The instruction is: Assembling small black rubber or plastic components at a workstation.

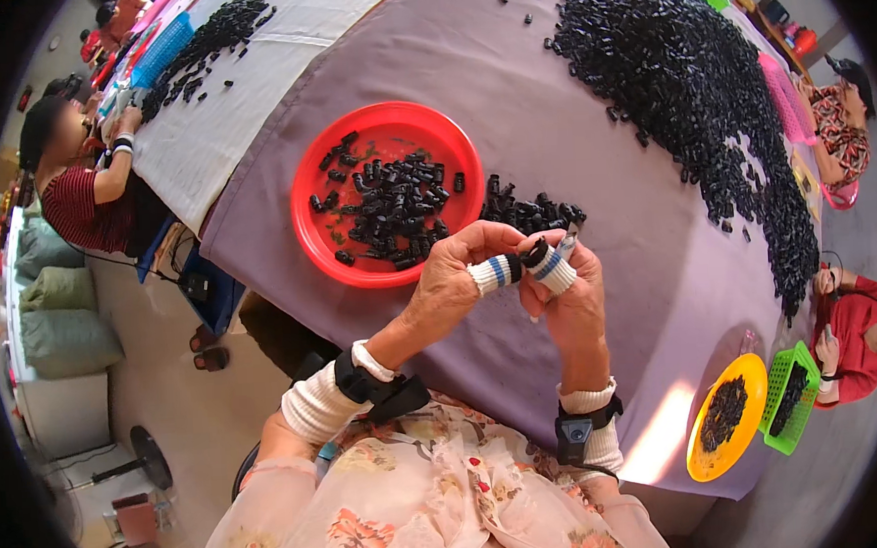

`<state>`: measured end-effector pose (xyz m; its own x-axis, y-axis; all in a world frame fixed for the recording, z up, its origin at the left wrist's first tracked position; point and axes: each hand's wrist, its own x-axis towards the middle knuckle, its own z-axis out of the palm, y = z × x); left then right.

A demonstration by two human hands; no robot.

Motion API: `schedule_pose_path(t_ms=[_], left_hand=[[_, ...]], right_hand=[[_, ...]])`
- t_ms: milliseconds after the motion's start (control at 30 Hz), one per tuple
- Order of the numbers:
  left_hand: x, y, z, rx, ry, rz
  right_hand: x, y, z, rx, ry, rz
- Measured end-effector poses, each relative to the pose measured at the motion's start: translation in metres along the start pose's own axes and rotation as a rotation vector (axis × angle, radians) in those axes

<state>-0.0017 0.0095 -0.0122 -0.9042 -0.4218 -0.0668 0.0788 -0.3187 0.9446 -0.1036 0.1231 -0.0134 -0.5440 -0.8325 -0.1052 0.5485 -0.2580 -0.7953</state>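
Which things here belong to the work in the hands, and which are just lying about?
In hand:
left hand
right hand
small black part pinched between both
red plate of black parts
small black pile

Lying about:
large black heap
yellow plate
green basket
blue basket

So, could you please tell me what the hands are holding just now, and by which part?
Both hands, left hand and right hand, pinch one small black part between their cloth-wrapped fingertips. Which part of it they grip cannot be told; it is mostly hidden.
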Motion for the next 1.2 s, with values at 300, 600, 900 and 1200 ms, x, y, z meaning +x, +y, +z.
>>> schedule_pose_path(t_ms=[300,600,900,1200], left_hand=[[-0.005,-0.002,-0.01,-0.097,0.086,-0.025],[0.001,0.008,-0.021,-0.686,-0.038,-0.145],[-0.001,0.009,-0.02,-0.819,-0.022,-0.231],[-0.003,0.001,-0.018,-0.824,-0.011,-0.266]], right_hand=[[0.009,0.007,0.017,0.02,0.095,0.033],[0.012,-0.006,0.007,-0.153,0.102,0.018],[0.01,-0.018,0.011,-0.505,-0.028,0.189],[0.016,-0.02,0.007,-0.81,-0.139,0.085]])
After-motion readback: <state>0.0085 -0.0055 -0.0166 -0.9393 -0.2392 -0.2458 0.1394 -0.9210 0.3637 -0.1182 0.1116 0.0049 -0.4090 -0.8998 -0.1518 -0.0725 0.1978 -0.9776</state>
